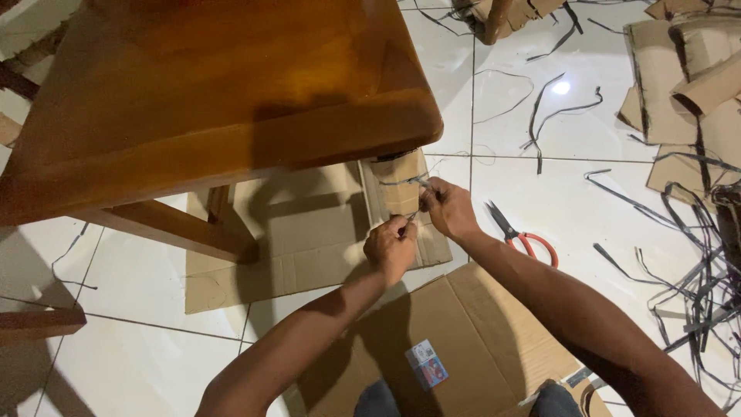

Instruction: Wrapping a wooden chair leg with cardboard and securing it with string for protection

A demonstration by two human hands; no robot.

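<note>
left hand point(390, 245): closed in a pinch on the lower run of a thin dark plastic packing strap point(411, 218); knuckles up, forearm reaching in from below.
right hand point(448, 207): fingers pinched on the upper end of the same strap, just beside the leg wrap.
strap axis: short visible run slants from the left hand up and right to the right hand; the hands are near each other, not touching.
strap position: lies against the brown corrugated cardboard sleeve on the table leg point(397, 185), just beyond both hands.
nearer hand: the right hand is closer to the sleeve; the left sits lower and nearer the person.
table: glossy brown wooden table top point(208, 93) overhangs the sleeve.
floor: flat cardboard sheet point(309, 239) under the leg on white tiles.
tool: red-handled scissors point(521, 234) lie to the right of the right hand, apart from it.
scrap: loose dark strap offcuts point(695, 293) well apart at right.
</note>
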